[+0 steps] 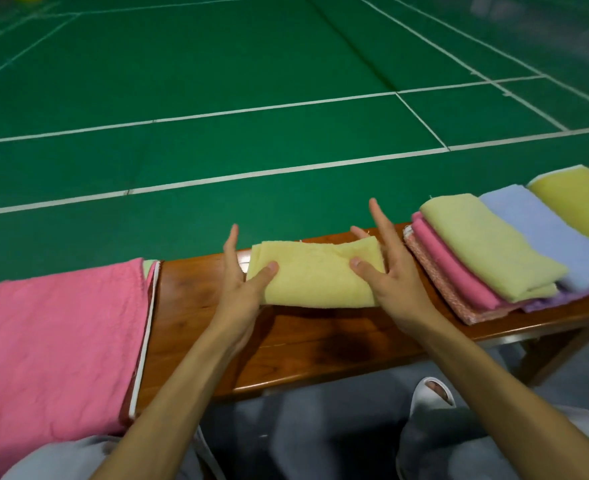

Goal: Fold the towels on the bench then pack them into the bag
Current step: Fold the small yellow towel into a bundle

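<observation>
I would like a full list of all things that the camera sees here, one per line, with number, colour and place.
yellow towel: one, pale yellow, folded, middle of the bench, between both hands
pink towel: one, pink, spread over the bench's left end
folded towels: about six, pink, yellow-green, blue, yellow, purple, overlapping at the right end
bench: one, brown wood, across the view
court floor: one, green with white lines, beyond the bench
slipper: one, white, below the bench's near edge
left hand: holds the yellow towel's left end, thumb on top
right hand: holds its right end, thumb on top
</observation>
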Motion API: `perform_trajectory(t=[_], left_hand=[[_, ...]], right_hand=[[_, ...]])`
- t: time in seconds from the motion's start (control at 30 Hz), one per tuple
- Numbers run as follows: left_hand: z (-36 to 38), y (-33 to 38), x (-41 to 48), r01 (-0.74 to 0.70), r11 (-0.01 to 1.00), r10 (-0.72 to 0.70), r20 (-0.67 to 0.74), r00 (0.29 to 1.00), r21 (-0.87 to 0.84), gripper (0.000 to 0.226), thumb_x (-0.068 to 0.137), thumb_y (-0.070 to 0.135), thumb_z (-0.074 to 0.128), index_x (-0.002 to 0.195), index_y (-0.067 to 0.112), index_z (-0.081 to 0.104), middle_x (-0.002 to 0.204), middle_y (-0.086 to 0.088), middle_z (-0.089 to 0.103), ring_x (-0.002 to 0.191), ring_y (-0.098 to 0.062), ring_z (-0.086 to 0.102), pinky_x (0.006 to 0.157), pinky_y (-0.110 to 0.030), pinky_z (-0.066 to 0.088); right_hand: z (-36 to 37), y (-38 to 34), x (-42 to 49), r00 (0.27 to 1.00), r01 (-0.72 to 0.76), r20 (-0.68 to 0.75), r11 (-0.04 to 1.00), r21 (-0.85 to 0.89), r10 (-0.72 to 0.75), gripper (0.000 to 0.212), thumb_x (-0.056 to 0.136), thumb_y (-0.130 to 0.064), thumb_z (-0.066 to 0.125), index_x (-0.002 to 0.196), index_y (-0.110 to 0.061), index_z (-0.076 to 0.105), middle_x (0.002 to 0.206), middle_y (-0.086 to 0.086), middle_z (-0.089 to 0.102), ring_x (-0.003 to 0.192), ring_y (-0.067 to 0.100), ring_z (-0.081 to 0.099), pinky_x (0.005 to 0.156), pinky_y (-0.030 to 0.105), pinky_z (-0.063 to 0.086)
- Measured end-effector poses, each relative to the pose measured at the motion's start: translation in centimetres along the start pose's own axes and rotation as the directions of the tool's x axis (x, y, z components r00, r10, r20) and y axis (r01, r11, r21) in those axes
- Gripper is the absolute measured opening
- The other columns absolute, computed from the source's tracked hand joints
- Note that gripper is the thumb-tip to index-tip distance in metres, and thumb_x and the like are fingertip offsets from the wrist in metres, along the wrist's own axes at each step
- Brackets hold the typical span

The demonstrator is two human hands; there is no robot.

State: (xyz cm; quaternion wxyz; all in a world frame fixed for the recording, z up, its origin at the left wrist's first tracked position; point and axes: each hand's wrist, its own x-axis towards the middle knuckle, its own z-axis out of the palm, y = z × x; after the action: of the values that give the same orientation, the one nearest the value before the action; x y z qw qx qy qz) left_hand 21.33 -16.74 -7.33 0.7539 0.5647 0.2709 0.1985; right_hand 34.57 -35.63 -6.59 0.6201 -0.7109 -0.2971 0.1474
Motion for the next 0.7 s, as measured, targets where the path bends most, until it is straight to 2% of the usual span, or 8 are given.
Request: perform_trajectory(t=[0.1,0.2,0.27,0.33,0.4,0.53,0.63,0.7], left_hand=[[1.8,-0.8,0.8,-0.126,0.987,0.113,0.120,0.986,0.100,0.076,0.095,0.013,0.064,0.151,0.056,0.037,0.157,-0.009,0.047,0.131,-0.031,0.058,0.106,-0.049,0.049],[5.1,0.7,2.2,-0.155,0.979,0.124,0.217,0.968,0.133,0.050,0.103,-0.002,0.050,0.136,0.033,0.065,0.139,-0.004,0.066,0.121,-0.019,0.062,0.098,-0.029,0.052],[8.6,2.2,3.4,-0.130,0.985,0.094,0.283,0.954,0.114,0.051,0.102,-0.009,0.044,0.108,0.025,0.082,0.126,0.001,0.073,0.119,-0.016,0.065,0.092,-0.026,0.053],[13.1,3.7,4.8,-0.088,0.992,0.051,0.354,0.934,0.090,0.049,0.102,-0.009,0.043,0.096,0.018,0.084,0.117,-0.001,0.075,0.102,-0.011,0.069,0.077,-0.023,0.056],[18.0,4.4,6.6,-0.085,0.991,0.031,0.430,0.902,0.107,0.042,0.103,-0.008,0.043,0.100,0.011,0.080,0.117,-0.001,0.074,0.094,-0.008,0.070,0.069,-0.021,0.056],[29.1,4.1,10.4,-0.155,0.964,0.008,0.558,0.830,0.215,0.037,0.105,-0.002,0.043,0.105,0.013,0.077,0.126,-0.003,0.069,0.088,-0.008,0.062,0.065,-0.018,0.051],[38.4,2.8,12.1,-0.173,0.948,-0.029,0.613,0.790,0.267,0.032,0.106,0.005,0.048,0.101,0.018,0.077,0.110,-0.005,0.068,0.074,-0.012,0.049,0.061,-0.025,0.044],[44.4,1.8,12.7,-0.130,0.957,-0.070,0.642,0.763,0.259,0.024,0.104,0.010,0.056,0.102,0.018,0.078,0.100,-0.007,0.067,0.073,-0.013,0.053,0.063,-0.028,0.047]], right_hand=[[-2.2,-0.8,-0.3,0.999,0.024,-0.043,0.995,-0.094,-0.028,0.069,0.101,0.001,0.055,0.157,-0.036,0.037,0.160,-0.012,0.041,0.148,0.000,0.034,0.124,0.042,0.031],[-4.9,-1.5,-0.4,0.994,0.027,-0.104,0.991,-0.128,-0.040,0.053,0.103,-0.007,0.055,0.143,-0.042,0.057,0.160,-0.013,0.041,0.151,0.000,0.026,0.126,0.037,0.026],[-7.4,-2.1,0.1,0.980,0.035,-0.191,0.994,-0.106,-0.054,0.046,0.103,-0.007,0.057,0.130,-0.041,0.069,0.159,-0.014,0.042,0.150,0.000,0.030,0.116,0.016,0.032],[-10.9,-2.9,0.6,0.952,0.042,-0.300,0.995,-0.091,-0.068,0.041,0.100,-0.003,0.060,0.117,-0.037,0.077,0.142,-0.031,0.054,0.145,-0.003,0.036,0.108,0.007,0.035],[-14.9,-3.3,1.1,0.913,0.044,-0.399,0.991,-0.125,-0.091,0.042,0.097,0.000,0.062,0.108,-0.038,0.076,0.121,-0.047,0.058,0.142,-0.002,0.042,0.109,0.011,0.037],[-24.2,-2.6,1.4,0.806,-0.030,-0.589,0.990,-0.140,-0.059,0.036,0.095,-0.001,0.064,0.107,-0.033,0.075,0.136,-0.008,0.057,0.138,0.001,0.048,0.111,0.016,0.037],[-31.1,-1.7,1.1,0.707,-0.107,-0.707,0.984,-0.144,-0.027,0.030,0.095,-0.002,0.064,0.109,-0.025,0.076,0.136,-0.001,0.062,0.133,0.001,0.051,0.116,0.024,0.036],[-35.6,-0.8,1.1,0.636,-0.155,-0.772,0.979,-0.135,-0.006,0.027,0.095,-0.003,0.063,0.111,-0.019,0.077,0.138,0.004,0.063,0.134,0.006,0.052,0.118,0.029,0.037]])
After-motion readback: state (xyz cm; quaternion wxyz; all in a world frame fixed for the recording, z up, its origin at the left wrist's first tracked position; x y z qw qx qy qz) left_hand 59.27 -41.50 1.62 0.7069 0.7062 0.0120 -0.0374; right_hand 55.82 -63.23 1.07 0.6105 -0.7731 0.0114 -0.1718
